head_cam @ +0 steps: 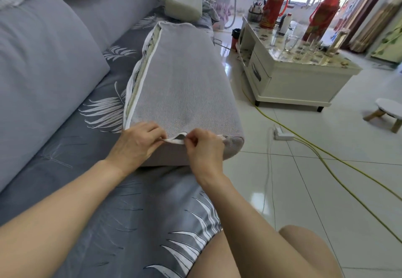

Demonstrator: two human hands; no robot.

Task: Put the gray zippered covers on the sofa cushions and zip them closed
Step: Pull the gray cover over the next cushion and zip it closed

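A long sofa cushion in a gray woven cover (185, 81) lies lengthwise on the sofa seat (71, 147). Its zipper edge, trimmed in white (141, 64), gapes open along the left side and shows pale foam inside. At the near end my left hand (139, 145) pinches the white zipper edge (176, 140) of the cover. My right hand (204, 149) pinches the same edge from the right, close to where the zipper pull would be; the pull itself is hidden by my fingers. A bare white cushion (183, 2) sits at the sofa's far end.
Gray back cushions (43, 60) line the left. A white coffee table (293, 68) with two red thermoses (273, 5) and glasses stands right of the sofa. A yellow cable (348, 169), a power strip (282, 135) and a small stool (389, 112) are on the tiled floor. My knee (304, 253) is at the bottom.
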